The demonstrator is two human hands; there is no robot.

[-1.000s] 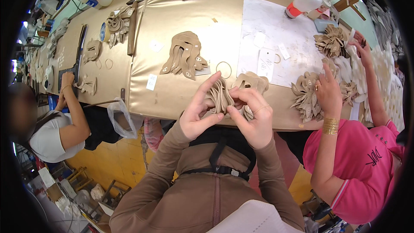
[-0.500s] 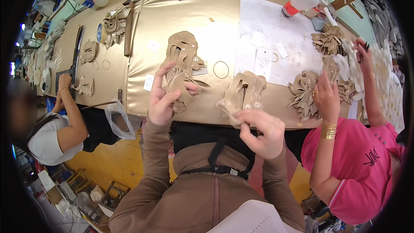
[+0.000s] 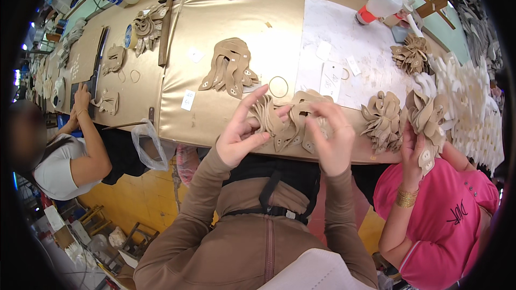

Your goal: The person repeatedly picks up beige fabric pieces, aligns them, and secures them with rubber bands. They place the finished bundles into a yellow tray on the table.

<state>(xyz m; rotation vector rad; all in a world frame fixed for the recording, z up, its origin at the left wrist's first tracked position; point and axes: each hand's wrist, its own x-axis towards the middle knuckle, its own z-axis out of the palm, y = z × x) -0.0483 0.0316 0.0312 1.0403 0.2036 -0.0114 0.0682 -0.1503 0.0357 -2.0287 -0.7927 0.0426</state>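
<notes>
My left hand (image 3: 239,133) is closed around a fanned bundle of beige shoe-upper pieces (image 3: 267,114), held just above the table's near edge. To its right, my right hand (image 3: 336,138) is over a second stack of beige pieces (image 3: 293,133), thumb and forefinger apart. That hand partly covers the stack, and whether its fingertips touch it I cannot tell. Beyond my left hand lies another stack of beige pieces (image 3: 230,67), flat on the gold-coloured table cover (image 3: 188,27). A rubber band (image 3: 278,86) rests beside that stack.
At right, a co-worker in pink holds a beige bundle (image 3: 425,111) near another bundle (image 3: 382,121). A second co-worker sits at left. A hammer (image 3: 165,35), a white sheet (image 3: 317,37) with paper tags, and a plastic bottle (image 3: 380,2) are on the table.
My left hand has moved right with its bundle, toward my right hand. My right hand has let go of the stack's near end and risen. The pink-clad co-worker has lifted a bundle.
</notes>
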